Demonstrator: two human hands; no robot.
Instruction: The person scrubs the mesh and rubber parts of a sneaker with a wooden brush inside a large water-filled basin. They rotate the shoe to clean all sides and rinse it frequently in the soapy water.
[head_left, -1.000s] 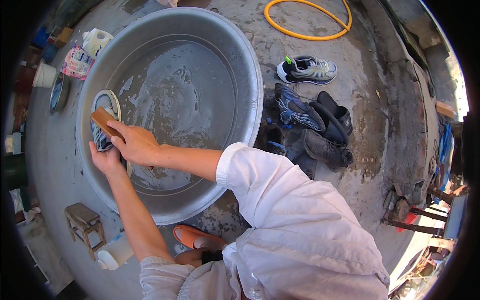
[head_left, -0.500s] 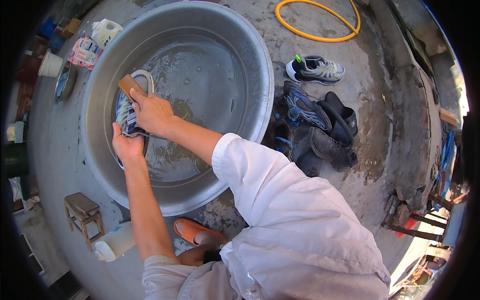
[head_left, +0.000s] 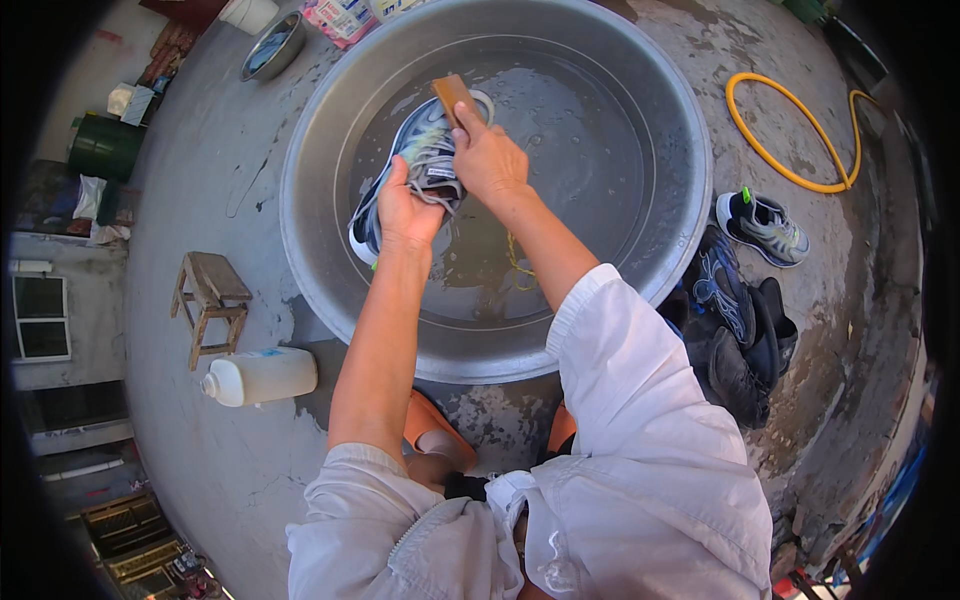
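A grey and dark blue sneaker (head_left: 424,132) with loose grey laces is tilted in the left part of a large metal basin (head_left: 297,250) holding shallow, murky water (head_left: 580,190). My left hand (head_left: 408,214) grips the shoe along its side near the laces, thumb up and palm partly showing. With my right hand (head_left: 492,160) I hold a brown wooden scrub brush (head_left: 450,94) against the toe end; its bristles are hidden. The shoe's pale toe rim shows beyond the brush. A yellow string (head_left: 518,265) lies in the water.
Right of the basin stand a grey sneaker (head_left: 768,228) and several dark shoes (head_left: 735,330), with a yellow hose (head_left: 790,165) beyond. On the left are a wooden stool (head_left: 212,295), a white jug (head_left: 262,377) on its side and a small metal bowl (head_left: 272,48).
The view has swung left, so the basin appears further right. More of the shoe's laces and upper shows now. Both hands keep their holds, the brush still at the toe.
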